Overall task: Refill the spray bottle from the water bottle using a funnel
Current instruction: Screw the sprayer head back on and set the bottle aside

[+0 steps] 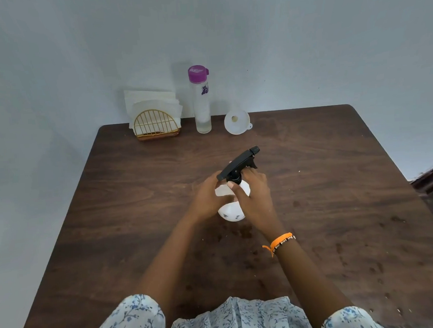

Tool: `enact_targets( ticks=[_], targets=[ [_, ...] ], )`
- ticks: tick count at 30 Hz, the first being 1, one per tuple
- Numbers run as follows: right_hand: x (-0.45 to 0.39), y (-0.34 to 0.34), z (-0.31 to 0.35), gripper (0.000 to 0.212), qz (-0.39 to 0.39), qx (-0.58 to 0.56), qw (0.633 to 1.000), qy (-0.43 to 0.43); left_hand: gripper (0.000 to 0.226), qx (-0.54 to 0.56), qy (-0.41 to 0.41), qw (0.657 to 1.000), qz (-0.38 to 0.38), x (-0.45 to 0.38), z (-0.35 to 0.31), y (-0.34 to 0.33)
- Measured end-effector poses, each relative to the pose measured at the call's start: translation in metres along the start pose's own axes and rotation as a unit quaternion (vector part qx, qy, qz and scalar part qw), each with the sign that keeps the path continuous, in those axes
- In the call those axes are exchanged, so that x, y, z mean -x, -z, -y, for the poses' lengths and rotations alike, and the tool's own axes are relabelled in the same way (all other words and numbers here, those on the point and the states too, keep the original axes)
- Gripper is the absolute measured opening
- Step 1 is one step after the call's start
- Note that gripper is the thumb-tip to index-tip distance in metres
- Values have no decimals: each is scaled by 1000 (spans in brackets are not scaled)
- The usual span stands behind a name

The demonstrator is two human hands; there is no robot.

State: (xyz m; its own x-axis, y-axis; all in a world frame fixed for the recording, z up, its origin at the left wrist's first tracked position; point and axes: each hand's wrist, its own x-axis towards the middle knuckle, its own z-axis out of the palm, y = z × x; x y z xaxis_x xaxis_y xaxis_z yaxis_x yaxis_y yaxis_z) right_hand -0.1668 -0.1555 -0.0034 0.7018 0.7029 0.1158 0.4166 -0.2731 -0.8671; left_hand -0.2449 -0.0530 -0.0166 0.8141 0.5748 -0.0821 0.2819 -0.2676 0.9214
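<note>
Both hands are on the spray bottle (pixel 231 211), which stands upright near the middle of the desk (pixel 341 206), well apart from the items at the far edge. The left hand (pixel 207 200) wraps the white body, fingers curled round its far side, grasping it to hold it steady. The right hand (pixel 253 197) sits at the neck, thumb and fingers pinching the black collar just below the trigger head (pixel 238 163), which is on the bottle and points away to the right. Judged from this, the step in hand is unscrewing the spray head; the bottle is not yet open. The water bottle (pixel 201 101) stands upright at the back of the desk against the wall, its purple cap (pixel 198 73) closed, with what appears to be a little clear water low inside. The white funnel (pixel 236 121) rests just to the right of it, wide mouth tipped toward the camera, untouched. A gold wire napkin holder (pixel 155 127) with white napkins stands to the left of the water bottle. The next move calls for turning the collar while the left hand resists rotation, then lifting the head straight up so that any dip tube, not visible here, clears the neck. Risk noted: the round body could tip if the grip slackens.
</note>
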Motion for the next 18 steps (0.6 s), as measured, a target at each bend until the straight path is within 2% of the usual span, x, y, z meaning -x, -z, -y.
enact_targets(
  ticks=[2, 4, 7, 9, 11, 13, 18],
  targets=[
    [-7, 6, 2, 22, 46, -7, 999, 5, 47, -37, 4, 996, 84, -9, 0, 10],
    [-16, 15, 1, 29, 116, -24, 993, -6, 53, -52, 16, 987, 149, -17, 0, 19],
    [-26, 26, -2, 38, 207, -31, 978, -11, 54, -49, 38, 974, 216, -24, -2, 24],
    [-30, 28, -4, 33, 238, -30, 971, -12, 52, -46, 43, 968, 242, -28, -1, 23],
    [-31, 27, -6, 27, 230, -22, 973, -11, 54, -57, 53, 968, 240, -28, 4, 21],
    [-28, 20, -10, 26, 183, -4, 983, 4, 55, -51, 63, 974, 210, -23, 11, 14],
    [-6, -4, -14, 55, 26, 54, 998, 3, 49, -59, 48, 993, 95, -2, 19, -13]
  ],
)
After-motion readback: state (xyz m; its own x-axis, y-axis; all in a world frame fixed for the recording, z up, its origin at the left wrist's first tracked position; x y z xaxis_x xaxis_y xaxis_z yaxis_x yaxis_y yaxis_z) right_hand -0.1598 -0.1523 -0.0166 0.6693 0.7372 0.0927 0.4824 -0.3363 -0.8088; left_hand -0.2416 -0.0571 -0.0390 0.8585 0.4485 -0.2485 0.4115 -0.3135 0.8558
